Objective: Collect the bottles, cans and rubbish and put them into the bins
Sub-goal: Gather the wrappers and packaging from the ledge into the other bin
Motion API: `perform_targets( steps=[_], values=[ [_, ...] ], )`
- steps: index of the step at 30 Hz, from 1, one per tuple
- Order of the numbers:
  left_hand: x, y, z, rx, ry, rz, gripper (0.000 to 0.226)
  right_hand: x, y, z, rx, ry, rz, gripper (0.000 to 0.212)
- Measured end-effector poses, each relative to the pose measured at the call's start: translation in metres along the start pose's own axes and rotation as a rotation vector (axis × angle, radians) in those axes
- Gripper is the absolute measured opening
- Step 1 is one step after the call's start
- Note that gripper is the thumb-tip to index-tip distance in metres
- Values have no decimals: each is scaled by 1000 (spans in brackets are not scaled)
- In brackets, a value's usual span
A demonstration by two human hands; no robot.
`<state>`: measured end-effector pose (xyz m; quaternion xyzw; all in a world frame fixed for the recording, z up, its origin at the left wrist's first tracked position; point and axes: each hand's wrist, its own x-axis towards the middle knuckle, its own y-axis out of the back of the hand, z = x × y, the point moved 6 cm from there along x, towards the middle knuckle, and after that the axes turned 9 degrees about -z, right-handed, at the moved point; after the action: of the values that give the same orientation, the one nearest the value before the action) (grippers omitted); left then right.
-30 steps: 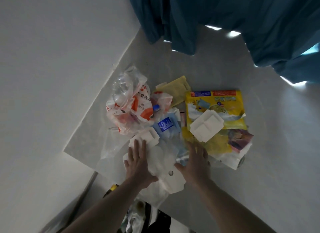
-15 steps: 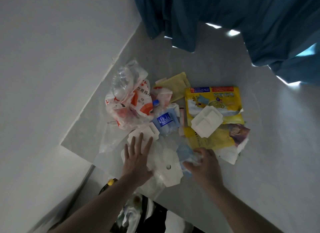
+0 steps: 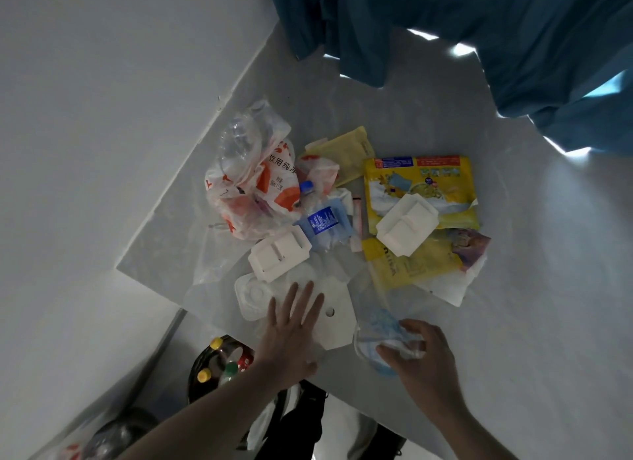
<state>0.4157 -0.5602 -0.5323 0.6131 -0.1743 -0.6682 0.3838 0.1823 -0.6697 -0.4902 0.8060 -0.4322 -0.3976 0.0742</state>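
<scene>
Plastic, thin and crinkly: that's most of this pile on the table (image 3: 513, 322), so nearly all of it should be featherweight.
Orange-print bag (image 3: 253, 189): biggest lump, far left by the wall, looks soft and slippery; I'd bunch it at the neck, because something clear seems to be stuffed inside.
Yellow packet (image 3: 419, 182): flat and floppy, right of the middle; I'd pinch an edge.
White tray (image 3: 406, 225): sits on the packet, stiff but probably brittle, so lift by the rim.
Water bottle (image 3: 317, 216): blue cap, middle of the heap, likely squashy; I'd grab the body.
Blue wrapper (image 3: 380, 336): near edge of the table, my right hand (image 3: 423, 357) has its fingers curled round it, scrunched up.
Left hand (image 3: 291, 336): fingers flat and spread, pressing on the clear film.
Bin (image 3: 219, 367): below the table edge, bottles already inside.
</scene>
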Motion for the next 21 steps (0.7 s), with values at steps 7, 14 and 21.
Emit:
perform_targets(
  steps=[7,14,21],
  values=[
    [19,8,23,-42,70,9,114,-2,0,3,14,12,-5,55],
    [21,9,23,-1,-54,44,93,-12,13,-1,32,34,-2,54],
    [-22,44,-30,-499,241,472,82,-24,18,-1,71,27,16,53]
  ],
)
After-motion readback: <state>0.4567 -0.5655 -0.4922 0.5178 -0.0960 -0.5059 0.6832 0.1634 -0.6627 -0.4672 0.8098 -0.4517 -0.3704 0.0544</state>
